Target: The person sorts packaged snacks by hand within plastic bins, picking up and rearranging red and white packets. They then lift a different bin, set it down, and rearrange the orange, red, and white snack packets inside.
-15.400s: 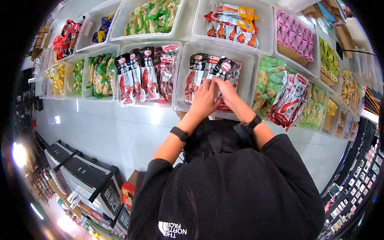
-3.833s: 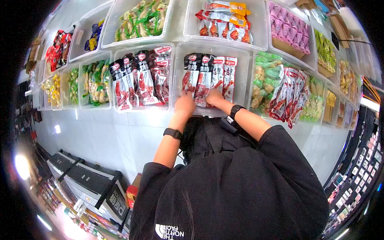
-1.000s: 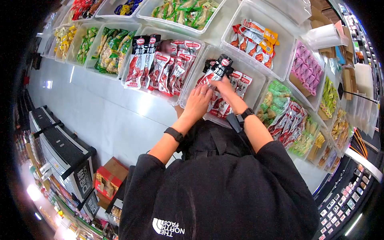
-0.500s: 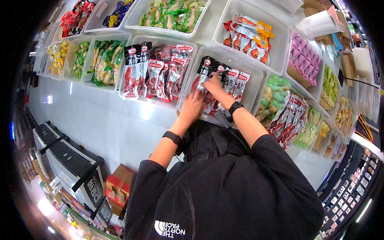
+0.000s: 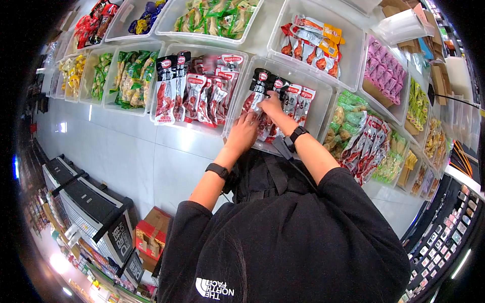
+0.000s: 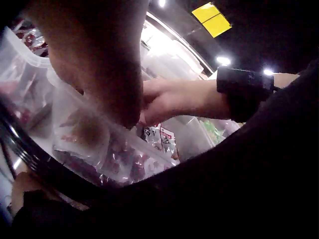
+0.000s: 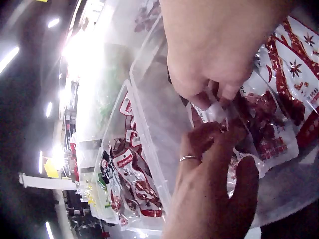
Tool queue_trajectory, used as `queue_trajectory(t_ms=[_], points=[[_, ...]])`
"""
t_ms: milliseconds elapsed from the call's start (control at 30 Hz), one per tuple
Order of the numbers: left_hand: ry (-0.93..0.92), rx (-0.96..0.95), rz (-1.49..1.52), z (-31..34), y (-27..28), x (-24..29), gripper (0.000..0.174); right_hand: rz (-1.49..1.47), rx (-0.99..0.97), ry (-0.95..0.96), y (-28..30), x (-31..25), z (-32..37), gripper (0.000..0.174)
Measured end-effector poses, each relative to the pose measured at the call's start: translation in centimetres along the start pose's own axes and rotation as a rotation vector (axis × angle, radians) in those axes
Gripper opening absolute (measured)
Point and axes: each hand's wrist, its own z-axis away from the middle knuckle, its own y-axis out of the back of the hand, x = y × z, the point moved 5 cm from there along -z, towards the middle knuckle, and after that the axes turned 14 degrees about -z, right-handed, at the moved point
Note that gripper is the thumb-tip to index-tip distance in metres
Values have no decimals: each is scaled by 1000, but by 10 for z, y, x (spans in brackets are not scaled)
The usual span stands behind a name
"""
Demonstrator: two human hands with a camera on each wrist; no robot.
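In the head view, black-topped snack pouches (image 5: 260,81) lie side by side in a clear plastic bin (image 5: 321,96), with red-and-white pouches (image 5: 305,103) to their right. My right hand (image 5: 274,108) pinches a pouch near its middle, fingers bent downward. Just below and left, my left hand (image 5: 243,133) holds the same pouch's lower part. The right wrist view shows my right hand (image 7: 212,55) and ringed left hand (image 7: 207,184) meeting at the crinkled pouch film (image 7: 217,113). My left hand (image 6: 99,69) is dark in the left wrist view, its fingertips hidden.
A bin (image 5: 237,53) of similar pouches adjoins on the left. To the right stand green packs (image 5: 348,113) and red-and-white pouches (image 5: 365,146). Behind is a bin (image 5: 353,83) with orange-topped packs. A red carton (image 5: 150,238) and black-lidded crates (image 5: 96,197) stand lower left.
Since a second ago, the black-topped pouch has gone from slanting across the bin to lying in line beside another. My right hand has shifted onto its middle; my left hand has moved slightly down.
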Motion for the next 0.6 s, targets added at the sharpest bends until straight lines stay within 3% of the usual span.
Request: queue_trajectory(t_ms=[133, 200, 300, 367, 433, 500, 600], points=[[6, -29, -27, -3, 2, 0, 21, 286, 22, 141, 4, 16, -13, 65], [21, -36, -1, -1, 3, 0, 20, 114, -25, -12, 9, 28, -12, 64], [3, -6, 77, 0, 8, 0, 27, 40, -89, -81, 10, 30, -10, 64], [-11, 11, 115, 0, 14, -1, 31, 79, -94, -26, 16, 18, 1, 64], [36, 202, 393, 1, 46, -11, 29, 117, -100, 27, 18, 12, 6, 63], [186, 409, 225, 6, 80, -36, 28, -33, -149, -149, 19, 27, 7, 60], [564, 624, 68, 23, 91, -118, 36, -214, -174, -206, 26, 3, 27, 55]])
